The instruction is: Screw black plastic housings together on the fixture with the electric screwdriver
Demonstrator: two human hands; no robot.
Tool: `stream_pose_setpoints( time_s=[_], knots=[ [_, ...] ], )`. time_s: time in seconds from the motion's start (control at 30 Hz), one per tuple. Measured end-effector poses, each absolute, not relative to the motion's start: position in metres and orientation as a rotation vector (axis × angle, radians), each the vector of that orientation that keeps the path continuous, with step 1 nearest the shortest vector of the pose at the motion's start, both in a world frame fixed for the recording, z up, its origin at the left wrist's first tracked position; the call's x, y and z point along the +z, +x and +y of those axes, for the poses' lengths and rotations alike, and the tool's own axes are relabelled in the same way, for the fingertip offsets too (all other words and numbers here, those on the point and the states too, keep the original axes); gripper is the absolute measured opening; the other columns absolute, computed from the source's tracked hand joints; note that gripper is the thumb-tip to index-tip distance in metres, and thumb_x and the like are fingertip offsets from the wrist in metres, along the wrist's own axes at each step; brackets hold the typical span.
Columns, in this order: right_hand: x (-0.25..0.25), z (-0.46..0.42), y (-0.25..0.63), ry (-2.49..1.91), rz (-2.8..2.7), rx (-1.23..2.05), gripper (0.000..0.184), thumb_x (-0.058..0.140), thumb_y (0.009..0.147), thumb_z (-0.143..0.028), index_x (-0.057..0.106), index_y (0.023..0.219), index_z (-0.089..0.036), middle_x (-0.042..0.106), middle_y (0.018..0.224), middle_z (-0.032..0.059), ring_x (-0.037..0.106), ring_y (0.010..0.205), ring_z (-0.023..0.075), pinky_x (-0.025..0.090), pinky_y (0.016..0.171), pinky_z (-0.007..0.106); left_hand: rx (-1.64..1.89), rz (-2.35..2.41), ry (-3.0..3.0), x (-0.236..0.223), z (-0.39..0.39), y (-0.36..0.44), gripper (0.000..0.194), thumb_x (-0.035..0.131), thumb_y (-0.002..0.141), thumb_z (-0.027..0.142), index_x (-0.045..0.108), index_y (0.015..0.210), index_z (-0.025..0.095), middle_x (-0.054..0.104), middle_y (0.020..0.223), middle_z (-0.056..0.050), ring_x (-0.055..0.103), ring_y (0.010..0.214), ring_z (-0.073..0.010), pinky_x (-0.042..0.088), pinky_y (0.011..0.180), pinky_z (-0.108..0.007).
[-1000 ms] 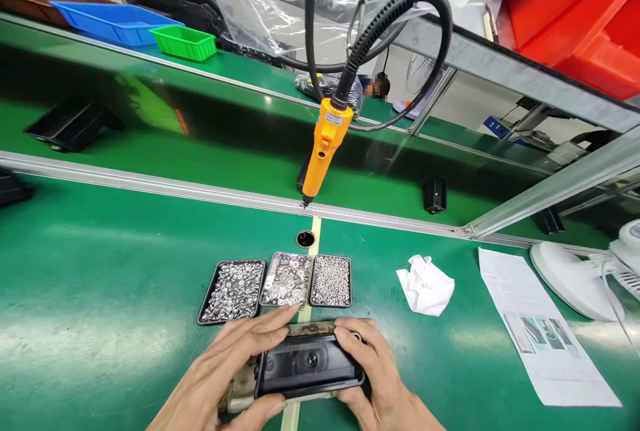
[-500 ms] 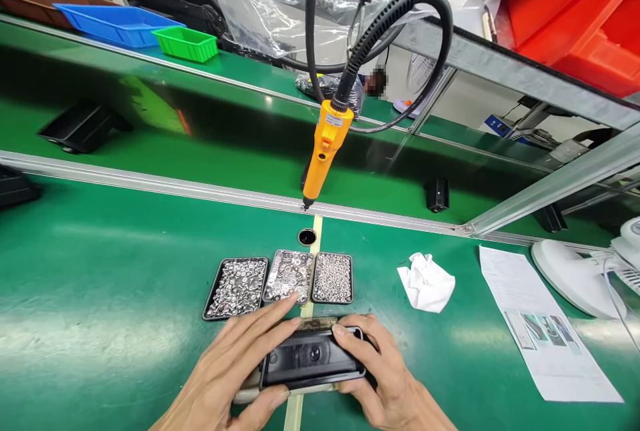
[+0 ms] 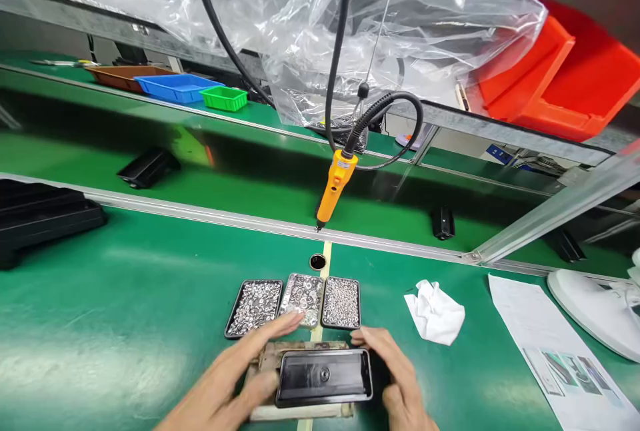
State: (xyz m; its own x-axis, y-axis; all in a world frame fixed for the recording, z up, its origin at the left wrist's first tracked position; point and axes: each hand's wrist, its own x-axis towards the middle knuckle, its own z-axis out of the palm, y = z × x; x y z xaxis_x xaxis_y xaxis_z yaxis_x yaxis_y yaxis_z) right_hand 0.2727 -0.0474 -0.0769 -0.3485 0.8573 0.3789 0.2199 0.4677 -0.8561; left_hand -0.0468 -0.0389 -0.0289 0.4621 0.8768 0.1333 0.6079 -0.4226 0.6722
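Observation:
A black rectangular plastic housing [image 3: 324, 376], shaped like a shallow tray with a round boss in its middle, lies on a worn block-like fixture [image 3: 303, 412]. To its left is my left hand [image 3: 235, 378], open, fingers stretched towards the trays and thumb blurred by the housing's left end. My right hand [image 3: 395, 374] is open at the other end, its fingertips by the upper right corner; whether they touch it I cannot tell. Just beyond stand three small trays of metal parts: a left tray [image 3: 254, 308], a middle tray [image 3: 303, 299] with washer-like rings, and a right tray [image 3: 341, 302] of small nut-like pieces.
An orange electric screwdriver [image 3: 336, 188] hangs on a cable behind the trays. On the right lie a crumpled white cloth [image 3: 435, 312] and a printed sheet [image 3: 560, 351], near a white fan base [image 3: 593, 311]. Black parts [image 3: 45, 218] sit at the left; a red bin [image 3: 565, 78] is above.
Both hands have loosened from the housing and spread apart, leaving it on the fixture. The camera view has tilted up, showing more of the shelf and plastic bags.

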Motion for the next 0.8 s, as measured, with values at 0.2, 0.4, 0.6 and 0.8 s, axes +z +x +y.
stream_pose_setpoints(
  time_s=[0.2, 0.4, 0.6, 0.8],
  knots=[
    [-0.076, -0.037, 0.268, -1.166, -1.398, 1.037, 0.049, 0.031, 0.109, -0.051, 0.065, 0.131, -0.023, 0.064, 0.109, 0.0105, 0.059, 0.089, 0.0248, 0.05, 0.084, 0.04, 0.551, 1.202, 2.244, -0.027, 0.031, -0.037, 0.028, 0.044, 0.107, 0.033, 0.071, 0.103, 0.026, 0.068, 0.103, -0.003, 0.059, 0.1, -0.0238, 0.046, 0.093, -0.04],
    [-0.077, -0.034, 0.268, -1.204, -1.403, 1.05, 0.04, 0.043, 0.108, -0.048, 0.067, 0.126, -0.022, 0.062, 0.1, 0.0065, 0.058, 0.082, 0.0201, 0.048, 0.079, 0.033, 0.488, 1.191, 2.302, -0.04, 0.061, -0.012, 0.018, 0.058, 0.096, 0.023, 0.073, 0.087, 0.021, 0.064, 0.086, -0.005, 0.049, 0.089, -0.0265, 0.037, 0.083, -0.041],
    [-0.072, -0.034, 0.266, -1.201, -1.417, 1.056, 0.039, 0.047, 0.107, -0.049, 0.068, 0.126, -0.022, 0.062, 0.096, 0.0061, 0.059, 0.082, 0.0196, 0.048, 0.071, 0.031, 0.557, 1.211, 2.102, -0.034, 0.058, -0.012, 0.028, 0.052, 0.099, 0.035, 0.072, 0.085, 0.022, 0.067, 0.087, -0.004, 0.053, 0.093, -0.026, 0.038, 0.086, -0.039],
    [-0.074, -0.033, 0.265, -1.215, -1.407, 1.06, 0.034, 0.051, 0.107, -0.047, 0.068, 0.126, -0.024, 0.063, 0.101, 0.0058, 0.058, 0.079, 0.018, 0.046, 0.067, 0.029, 0.58, 1.229, 1.704, -0.025, 0.058, -0.018, 0.042, 0.05, 0.099, 0.05, 0.069, 0.083, 0.017, 0.069, 0.086, -0.005, 0.06, 0.083, -0.0228, 0.042, 0.077, -0.032]
  ],
)
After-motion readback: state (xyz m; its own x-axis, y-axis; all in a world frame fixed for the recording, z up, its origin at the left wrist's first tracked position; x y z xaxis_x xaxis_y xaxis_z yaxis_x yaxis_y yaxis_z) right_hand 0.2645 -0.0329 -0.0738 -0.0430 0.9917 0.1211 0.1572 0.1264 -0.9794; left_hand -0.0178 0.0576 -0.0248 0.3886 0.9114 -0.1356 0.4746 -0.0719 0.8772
